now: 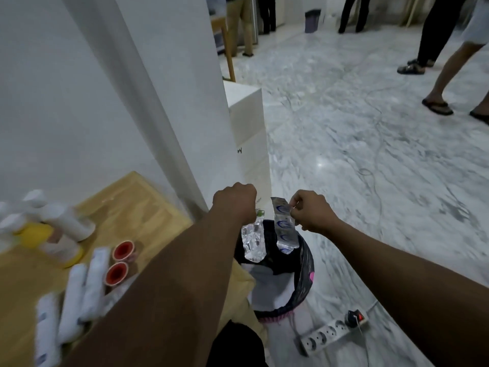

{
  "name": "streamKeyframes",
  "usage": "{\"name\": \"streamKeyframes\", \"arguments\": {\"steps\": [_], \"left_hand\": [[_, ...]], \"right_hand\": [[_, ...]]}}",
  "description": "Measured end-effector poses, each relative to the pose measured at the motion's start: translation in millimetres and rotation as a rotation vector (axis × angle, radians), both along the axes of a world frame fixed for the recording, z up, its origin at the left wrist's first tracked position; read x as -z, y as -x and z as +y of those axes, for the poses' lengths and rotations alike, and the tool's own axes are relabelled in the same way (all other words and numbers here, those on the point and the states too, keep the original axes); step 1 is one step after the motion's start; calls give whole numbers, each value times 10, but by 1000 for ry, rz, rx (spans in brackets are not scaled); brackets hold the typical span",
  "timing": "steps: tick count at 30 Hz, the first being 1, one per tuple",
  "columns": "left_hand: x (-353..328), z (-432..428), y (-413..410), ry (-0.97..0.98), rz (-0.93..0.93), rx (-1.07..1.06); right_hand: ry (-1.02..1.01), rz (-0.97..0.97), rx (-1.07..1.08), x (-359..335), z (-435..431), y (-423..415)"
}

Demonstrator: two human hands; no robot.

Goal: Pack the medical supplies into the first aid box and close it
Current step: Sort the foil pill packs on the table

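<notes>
My left hand (235,201) grips the top of a silver blister strip (252,243) that hangs down over a waste bin (304,282). My right hand (312,210) pinches a second foil strip with blue marks (284,225), which also dangles above the bin. Both arms reach out past the edge of the wooden table (137,207). On the table at the left lie blurred white tubes (79,292), two red-capped small pots (120,262) and white and yellow bottles (57,229). No first aid box is in view.
The bin has a black liner with white paper inside. A white power strip (326,336) with a plugged cable lies on the marble floor to its right. A white pillar (169,102) and stacked white boxes (248,133) stand behind. Several people stand far back.
</notes>
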State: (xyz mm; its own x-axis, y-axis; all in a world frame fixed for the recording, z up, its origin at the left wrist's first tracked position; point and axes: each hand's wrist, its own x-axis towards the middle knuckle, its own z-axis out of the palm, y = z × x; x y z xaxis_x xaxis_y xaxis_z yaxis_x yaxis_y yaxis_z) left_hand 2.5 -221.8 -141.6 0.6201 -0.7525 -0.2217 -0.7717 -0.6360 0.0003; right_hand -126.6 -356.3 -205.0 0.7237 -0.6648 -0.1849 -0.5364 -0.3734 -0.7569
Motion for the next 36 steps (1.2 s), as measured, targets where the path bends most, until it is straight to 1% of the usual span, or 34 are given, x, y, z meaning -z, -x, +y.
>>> {"name": "streamKeyframes", "arguments": {"steps": [5,9,11,15,20,26,31,36], "left_hand": [[276,-226,-165,-83,26,45],[372,-284,-169,-184,109,23],[375,-272,-148,-219,142,3],[282,-195,-115,-202,157,-11],[-152,37,2,-88,142,-50],[-966,706,224,106,76,-142],[-1628,1655,422,268,-3,-249],[-1950,2964,458,382,-80,-453]], "right_hand": [[51,110,-68,387,-58,-156],[17,168,-139,566,-87,-191],[20,190,-176,587,-98,-180],[53,166,-193,435,-89,-144],[95,94,-224,-97,28,-139],[180,-66,-287,-1082,548,-146],[243,-200,-369,-1794,1333,-190],[233,-301,-541,-2272,2471,-394]]}}
